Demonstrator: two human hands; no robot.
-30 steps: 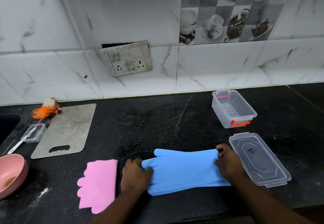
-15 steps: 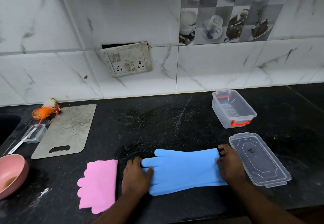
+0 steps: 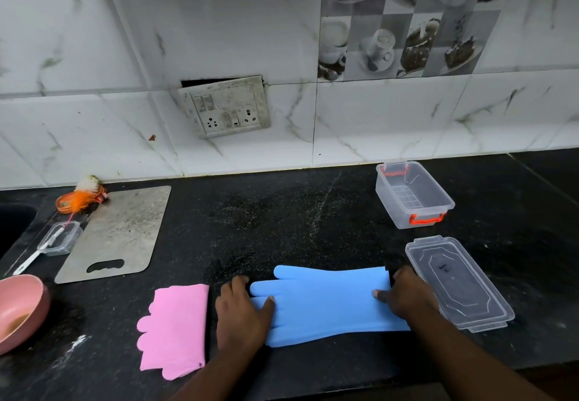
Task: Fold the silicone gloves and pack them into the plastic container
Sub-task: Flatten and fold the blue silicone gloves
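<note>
A blue silicone glove (image 3: 326,303) lies flat on the black counter near the front edge, fingers pointing left, cuff to the right. My left hand (image 3: 241,316) presses on its fingertips, thumb on top. My right hand (image 3: 407,297) holds the cuff end, thumb on the glove. A pink glove (image 3: 175,328) lies folded just left of my left hand. The clear plastic container (image 3: 413,197) with orange clips stands open at the back right. Its clear lid (image 3: 457,281) lies flat beside my right hand.
A grey cutting board (image 3: 119,231) lies at the left. A small clear tub with a white utensil (image 3: 59,237) and an orange scrubber (image 3: 81,200) sit beside it. A pink bowl (image 3: 18,309) is at the far left edge, by a sink.
Both hands stay on the blue glove. My right hand has shifted slightly so the cuff edge shows more; the glove lies a little flatter.
</note>
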